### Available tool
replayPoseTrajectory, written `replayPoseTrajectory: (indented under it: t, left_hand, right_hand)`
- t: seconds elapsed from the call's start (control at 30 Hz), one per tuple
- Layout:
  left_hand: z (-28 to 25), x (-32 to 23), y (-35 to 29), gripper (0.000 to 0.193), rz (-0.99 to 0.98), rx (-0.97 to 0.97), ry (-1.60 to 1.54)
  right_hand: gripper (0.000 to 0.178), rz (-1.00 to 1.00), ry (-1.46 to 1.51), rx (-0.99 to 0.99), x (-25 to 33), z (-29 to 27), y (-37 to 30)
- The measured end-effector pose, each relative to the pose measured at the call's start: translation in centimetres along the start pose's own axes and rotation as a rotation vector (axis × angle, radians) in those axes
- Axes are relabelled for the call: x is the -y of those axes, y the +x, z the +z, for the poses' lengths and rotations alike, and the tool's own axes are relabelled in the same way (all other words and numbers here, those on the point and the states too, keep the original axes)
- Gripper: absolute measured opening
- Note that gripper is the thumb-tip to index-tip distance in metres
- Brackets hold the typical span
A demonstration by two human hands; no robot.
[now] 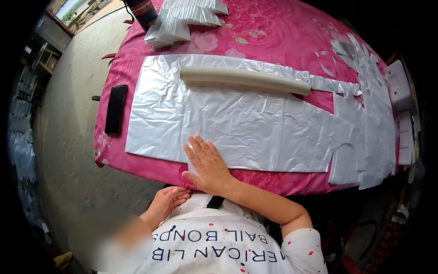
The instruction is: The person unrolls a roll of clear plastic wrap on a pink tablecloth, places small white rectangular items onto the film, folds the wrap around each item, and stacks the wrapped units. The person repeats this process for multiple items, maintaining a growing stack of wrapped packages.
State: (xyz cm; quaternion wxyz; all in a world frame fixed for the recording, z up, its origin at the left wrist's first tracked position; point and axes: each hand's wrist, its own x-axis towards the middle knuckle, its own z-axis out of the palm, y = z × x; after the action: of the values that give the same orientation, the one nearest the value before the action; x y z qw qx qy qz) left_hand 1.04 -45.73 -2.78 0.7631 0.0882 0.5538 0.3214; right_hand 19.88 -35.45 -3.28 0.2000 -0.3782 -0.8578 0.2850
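Observation:
My right hand [209, 169] lies flat with fingers spread on a stack of silvery-white plastic bags [237, 123], at the near edge of the stack. Close by, my left hand [169, 201] rests at the table's front edge, its fingers curled together and nothing visible in them. A long beige tube [246, 81] lies across the far part of the bags, with a thin rod sticking out at its right end. Towards the right the bags narrow, and a curved cut-out shows in them.
A pink floral cloth [273, 27] covers the table. At the left edge lies a black phone [116, 109]. Folded white bags [182, 23] are piled at the back beside a dark canister [142, 13]. More loose plastic [374, 118] and white containers [399, 86] are at the right.

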Motion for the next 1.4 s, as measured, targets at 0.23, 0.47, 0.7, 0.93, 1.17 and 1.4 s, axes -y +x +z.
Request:
replayPoseTrajectory:
  t: [0.23, 0.47, 0.7, 0.93, 1.17, 1.4]
  left_hand:
    - [0.4, 0.3, 0.4, 0.014, 0.11, -0.163, 0.124]
    - [4.7, -4.8, -2.2, 0.015, 0.908, -0.119, 1.489]
    - [5.5, -8.4, -1.3, 0.043, 1.272, -0.221, 1.34]
    - [5.9, -7.9, -0.8, 0.037, 1.268, -0.02, 1.307]
    - [5.5, -7.4, -0.1, 0.033, 1.239, -0.047, 1.327]
    - [6.8, -8.6, 2.2, 0.034, 1.273, 0.103, 1.42]
  right_hand:
    - [0.062, -0.128, 0.1, 0.216, 3.6, 2.4, -1.6]
    - [0.009, -0.33, -0.262, 0.175, 3.7, -3.9, 0.4]
    - [0.008, -0.091, 0.122, -0.176, -3.9, -12.2, 6.6]
    - [0.032, 0.657, 0.084, -0.665, -21.0, -19.8, 15.3]
    - [0.046, 0.865, -0.47, -0.613, -21.5, -19.2, 14.5]
    - [0.049, 0.201, -0.251, -0.239, -16.8, -18.5, 3.8]
